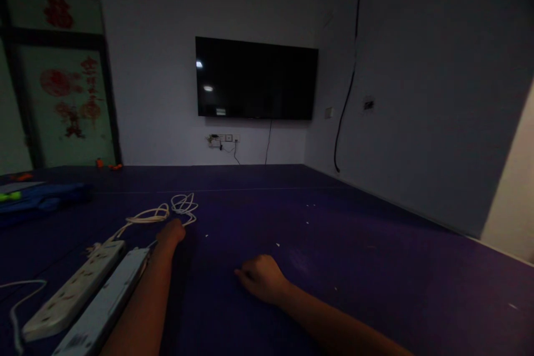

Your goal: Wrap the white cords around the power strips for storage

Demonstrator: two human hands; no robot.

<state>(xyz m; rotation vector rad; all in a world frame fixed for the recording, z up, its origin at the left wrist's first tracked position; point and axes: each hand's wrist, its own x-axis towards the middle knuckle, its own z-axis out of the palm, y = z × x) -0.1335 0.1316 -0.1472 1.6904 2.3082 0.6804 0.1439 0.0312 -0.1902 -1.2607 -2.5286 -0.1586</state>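
Two power strips lie side by side at the lower left: a white power strip [77,289] with several sockets, and a bluish-white power strip [106,300] partly covered by my left forearm. My left hand [171,230] is closed around the white cable [186,208] just beyond the strips. Loose loops of it spread past the fingers, which are mostly hidden. A second cable [146,217] runs from the other strip and curls close by. My right hand [263,278] hovers over or rests on the purple surface [233,311], fingers curled, with nothing visible in it.
Blue cloth [54,197] lies at the left with a bright green item [10,196] on it. Small orange objects [115,167] sit at the far edge. White scraps [277,244] dot the surface. A wall-mounted television [256,78] and a hanging black cable [348,94] are beyond.
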